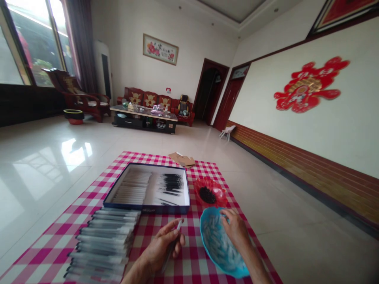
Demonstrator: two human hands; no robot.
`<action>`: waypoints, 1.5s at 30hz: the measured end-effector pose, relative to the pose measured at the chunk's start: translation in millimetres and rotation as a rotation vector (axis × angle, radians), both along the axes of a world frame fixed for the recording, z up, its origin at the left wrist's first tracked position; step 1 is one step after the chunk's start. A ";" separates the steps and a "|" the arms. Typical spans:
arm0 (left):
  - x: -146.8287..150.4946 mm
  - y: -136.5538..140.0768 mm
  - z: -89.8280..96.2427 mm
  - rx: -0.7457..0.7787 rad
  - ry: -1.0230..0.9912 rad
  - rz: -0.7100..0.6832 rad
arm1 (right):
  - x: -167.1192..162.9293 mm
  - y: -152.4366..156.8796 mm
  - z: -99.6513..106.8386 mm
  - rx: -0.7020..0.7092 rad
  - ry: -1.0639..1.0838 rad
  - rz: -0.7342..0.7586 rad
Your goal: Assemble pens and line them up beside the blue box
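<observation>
Left fingers point(174, 230) are pinching a pen point(173, 244) upright over the checked cloth point(189, 268) while the right hand point(235, 230), fingers curled together, is digging in the blue bowl point(207, 246) of caps, best picking just one.

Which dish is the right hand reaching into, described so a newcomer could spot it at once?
Start at the red-and-white checked cloth on the floor, then the shallow blue-edged box at its middle. Nearer than the box's right corner sit two dishes: it is the nearer blue dish, holding pale pieces under the right hand, unlike the red dish of dark bits.
</observation>
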State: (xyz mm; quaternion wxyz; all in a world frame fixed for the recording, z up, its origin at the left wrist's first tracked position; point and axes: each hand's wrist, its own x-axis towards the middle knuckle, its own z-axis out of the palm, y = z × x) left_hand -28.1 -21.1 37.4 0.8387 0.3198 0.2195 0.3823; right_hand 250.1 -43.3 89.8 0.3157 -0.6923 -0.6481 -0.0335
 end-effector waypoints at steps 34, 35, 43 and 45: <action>-1.1 7.2 -8.0 -0.042 -0.026 0.017 | 10.0 136.9 -5.3 -0.360 -0.225 0.042; -0.8 7.3 -8.5 -0.041 -0.032 0.017 | 9.6 138.1 -6.2 -0.377 -0.225 0.042; 0.8 6.4 -9.4 -0.053 -0.062 0.002 | 1.4 135.2 -5.1 -0.390 -0.109 0.050; 0.3 6.1 -10.5 -0.048 -0.073 0.003 | -2.1 133.7 1.4 -0.354 -0.044 0.049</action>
